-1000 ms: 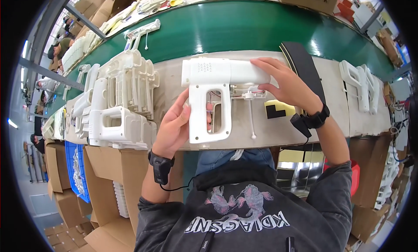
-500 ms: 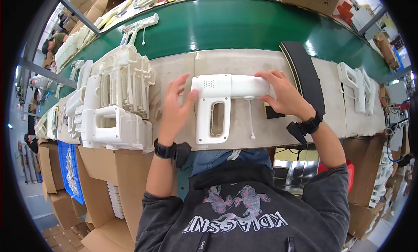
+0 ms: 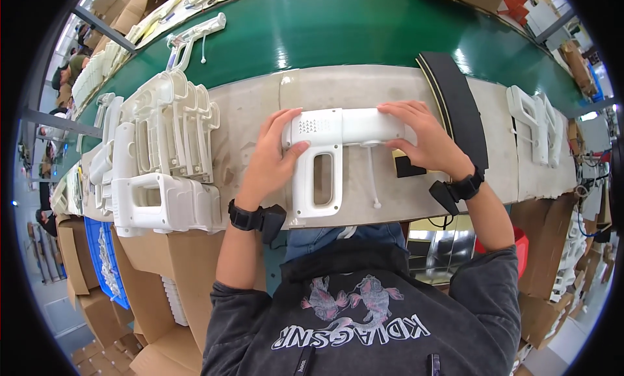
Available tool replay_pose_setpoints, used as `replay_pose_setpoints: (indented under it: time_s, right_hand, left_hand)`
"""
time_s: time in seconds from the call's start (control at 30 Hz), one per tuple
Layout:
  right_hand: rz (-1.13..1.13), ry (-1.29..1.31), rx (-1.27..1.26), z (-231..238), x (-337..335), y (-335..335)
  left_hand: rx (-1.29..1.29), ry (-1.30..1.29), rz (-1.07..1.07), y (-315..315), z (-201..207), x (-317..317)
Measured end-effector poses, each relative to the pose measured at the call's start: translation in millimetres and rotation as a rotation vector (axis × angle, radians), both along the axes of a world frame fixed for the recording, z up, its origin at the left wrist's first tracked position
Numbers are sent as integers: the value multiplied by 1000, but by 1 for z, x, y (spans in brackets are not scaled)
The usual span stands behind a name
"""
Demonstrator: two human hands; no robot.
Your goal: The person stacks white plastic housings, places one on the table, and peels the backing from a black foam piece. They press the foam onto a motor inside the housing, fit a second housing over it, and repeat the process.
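Fingers (image 3: pixel 402 108) of 2 hands (image 3: pixel 270 165) (image 3: pixel 434 142) clasp a housing (image 3: pixel 335 128) over beige worktop (image 3: pixel 257 109) beside green belt (image 3: pixel 364 28).

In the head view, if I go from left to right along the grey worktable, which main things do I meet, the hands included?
Stack of white shells → left hand → white housing → right hand → black curved piece → white shells at right.
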State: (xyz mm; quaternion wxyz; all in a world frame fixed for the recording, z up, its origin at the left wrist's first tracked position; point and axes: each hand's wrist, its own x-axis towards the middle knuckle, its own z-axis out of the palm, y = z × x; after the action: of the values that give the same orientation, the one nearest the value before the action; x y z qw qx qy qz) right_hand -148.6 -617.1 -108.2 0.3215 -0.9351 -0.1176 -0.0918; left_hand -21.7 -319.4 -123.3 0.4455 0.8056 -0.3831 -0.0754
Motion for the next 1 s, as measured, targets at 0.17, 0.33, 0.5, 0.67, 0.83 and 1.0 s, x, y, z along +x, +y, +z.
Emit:
replay_pose_setpoints:
  time_s: [0.17, 0.33, 0.5, 0.67, 0.83, 1.0]
  right_hand:
    - [0, 1, 16, 6, 3, 0]
    - [30, -54, -117, -11, 1, 0]
    - [20, -44, -28, -12, 0, 0]
    - [10, -36, -7, -3, 2, -1]
    - [33, -18, -18, -19, 5, -1]
    - [-7, 83, 53, -20, 2, -1]
  left_hand:
    - [-35, 38, 25, 1, 11, 0]
    - [27, -6, 9, -4, 12, -1]
    - [53, 17, 18, -3, 13, -4]
    - [-26, 84, 41, -2, 7, -3]
    - [61, 25, 44, -4, 1, -6]
    - [99, 27, -20, 0, 2, 2]
